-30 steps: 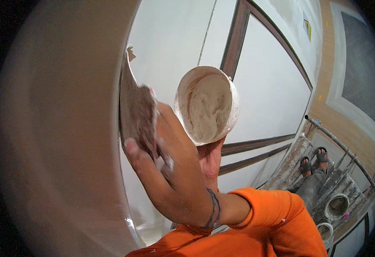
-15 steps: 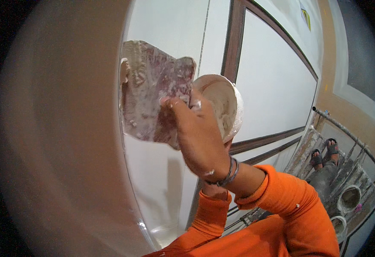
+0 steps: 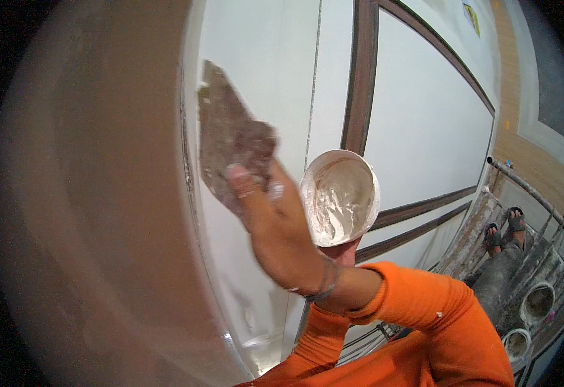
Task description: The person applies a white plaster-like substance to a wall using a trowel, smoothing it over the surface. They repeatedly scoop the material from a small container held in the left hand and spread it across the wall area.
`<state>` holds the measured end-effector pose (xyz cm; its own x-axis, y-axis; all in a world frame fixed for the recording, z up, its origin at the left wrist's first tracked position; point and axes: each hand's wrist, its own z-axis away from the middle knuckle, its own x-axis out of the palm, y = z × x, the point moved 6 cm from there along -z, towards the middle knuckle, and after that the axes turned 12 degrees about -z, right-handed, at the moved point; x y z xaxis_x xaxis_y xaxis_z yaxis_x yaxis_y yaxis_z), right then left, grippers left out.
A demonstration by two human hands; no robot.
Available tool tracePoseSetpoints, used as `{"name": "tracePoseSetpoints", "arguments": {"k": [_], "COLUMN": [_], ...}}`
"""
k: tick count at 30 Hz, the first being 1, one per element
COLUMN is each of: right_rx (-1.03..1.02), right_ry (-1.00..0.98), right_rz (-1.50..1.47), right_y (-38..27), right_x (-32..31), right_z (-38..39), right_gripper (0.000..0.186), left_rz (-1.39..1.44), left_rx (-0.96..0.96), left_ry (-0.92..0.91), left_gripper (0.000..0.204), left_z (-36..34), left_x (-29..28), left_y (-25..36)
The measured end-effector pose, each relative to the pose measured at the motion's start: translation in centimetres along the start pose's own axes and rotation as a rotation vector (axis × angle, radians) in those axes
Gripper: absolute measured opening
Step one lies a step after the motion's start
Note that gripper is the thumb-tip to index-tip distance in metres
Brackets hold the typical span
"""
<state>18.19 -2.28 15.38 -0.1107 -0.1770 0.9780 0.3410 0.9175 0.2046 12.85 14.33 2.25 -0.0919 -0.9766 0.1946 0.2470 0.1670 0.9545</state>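
Note:
My right hand [image 3: 275, 232] grips a flat putty scraper [image 3: 227, 135] crusted with pale filler, held at a slant beside the narrow light strip [image 3: 188, 116] along the edge of the brown surface. My left hand [image 3: 344, 253], mostly hidden behind my right arm, holds up a round white tub [image 3: 340, 197] from below. The tub's open mouth faces me, with wet off-white paste smeared inside. The white panelled surface [image 3: 424, 103] with dark brown mouldings lies behind both. The scraper is blurred; I cannot tell whether it touches the edge.
A brown surface [image 3: 88, 193] fills the left side. At lower right my sandalled feet [image 3: 514, 219] stand on a dirty plank platform [image 3: 494, 271] with a metal rail [image 3: 533, 187] and buckets [image 3: 537, 302]. The wood-toned floor [image 3: 514, 148] lies beyond.
The scraper has turned from showing its broad face half a second ago to a narrower slant. The tub has moved down and right, its mouth now more fully in sight.

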Motion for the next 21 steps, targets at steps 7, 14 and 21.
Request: {"name": "tracePoseSetpoints", "arguments": {"k": [7, 14, 21], "right_rx": [-0.139, 0.172, 0.127], "right_ry": [-0.124, 0.202, 0.098], "right_rz": [0.179, -0.088, 0.028], "right_y": [-2.6, -1.0, -2.9], "right_x": [1.5, -3.4, -0.6], "right_z": [4.7, -1.3, -0.6], "right_gripper": [0.06, 0.04, 0.038], "left_rz": [0.039, -0.036, -0.12], "left_rx": [0.019, -0.019, -0.024], "left_ry": [-0.031, 0.025, 0.109], "left_gripper": [0.072, 0.073, 0.074], "left_z": [-1.2, -0.7, 1.1], "left_x": [0.6, -0.1, -1.0], "left_y": [1.3, -0.2, -0.1]}}
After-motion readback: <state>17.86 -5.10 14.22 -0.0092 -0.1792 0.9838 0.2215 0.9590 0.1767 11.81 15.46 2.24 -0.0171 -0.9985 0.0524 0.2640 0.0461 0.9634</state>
